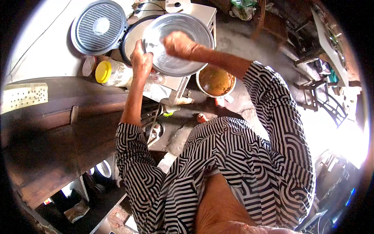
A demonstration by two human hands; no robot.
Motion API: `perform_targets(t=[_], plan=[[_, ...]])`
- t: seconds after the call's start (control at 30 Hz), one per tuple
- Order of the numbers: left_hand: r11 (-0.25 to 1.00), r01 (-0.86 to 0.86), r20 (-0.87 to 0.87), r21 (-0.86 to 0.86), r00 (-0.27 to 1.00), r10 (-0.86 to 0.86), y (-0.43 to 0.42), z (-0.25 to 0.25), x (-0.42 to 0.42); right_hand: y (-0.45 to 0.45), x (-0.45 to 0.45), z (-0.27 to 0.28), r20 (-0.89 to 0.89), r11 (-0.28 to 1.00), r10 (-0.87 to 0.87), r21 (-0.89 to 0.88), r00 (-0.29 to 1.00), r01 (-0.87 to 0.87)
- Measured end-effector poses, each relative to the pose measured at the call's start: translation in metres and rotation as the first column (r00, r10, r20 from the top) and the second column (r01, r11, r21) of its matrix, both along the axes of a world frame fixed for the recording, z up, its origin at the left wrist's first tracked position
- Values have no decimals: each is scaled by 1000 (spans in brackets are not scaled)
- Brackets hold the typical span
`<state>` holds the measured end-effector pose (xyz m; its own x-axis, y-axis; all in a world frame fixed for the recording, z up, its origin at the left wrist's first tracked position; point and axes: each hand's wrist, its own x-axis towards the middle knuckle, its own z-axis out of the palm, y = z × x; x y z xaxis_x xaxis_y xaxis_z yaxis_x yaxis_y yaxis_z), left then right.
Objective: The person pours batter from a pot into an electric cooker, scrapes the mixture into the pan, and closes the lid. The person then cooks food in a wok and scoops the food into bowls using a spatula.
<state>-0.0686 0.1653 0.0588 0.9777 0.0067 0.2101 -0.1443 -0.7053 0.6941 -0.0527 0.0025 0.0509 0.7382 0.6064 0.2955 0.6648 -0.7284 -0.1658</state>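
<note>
A wide silver metal basin (198, 29) is held up over the white table, tilted so its inside shows. My left hand (142, 62) is closed on the basin's left rim, thumb pointing up along the edge. Inside the basin is my right hand (178, 45), its fingers curled against the inner surface. Whatever those fingers hold, if anything, is hidden from me. Behind the basin, partly covered, lies the round base of an open electric griddle (130, 41), with its ridged lid (98, 26) tipped back to the left.
A yellow-lidded jar (117, 74) and a smaller jar (89, 65) stand by the griddle. Below the basin, a pot (216, 81) with brownish contents sits near the white table's (205, 13) edge. Dark wooden furniture (50, 136) stands at left; a chair (311, 95) at right.
</note>
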Motion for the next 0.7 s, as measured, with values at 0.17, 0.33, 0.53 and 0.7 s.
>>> perform_targets(t=[0.17,0.33,0.53,0.7], plan=[[981,14,6,-192,1000,-13,11,-10,-8,-12,0,-28,-122,930,309,-169,943,-327],[932,30,-39,-362,998,-47,7,-3,-13,-28,24,12,-8,985,-24,-169,1000,22],[968,128,212,-216,974,-81,4,9,-9,-25,-18,-6,178,891,385,-326,906,-315],[990,133,337,-51,935,-108,18,6,-1,-44,4,-21,72,819,463,-416,883,-395]])
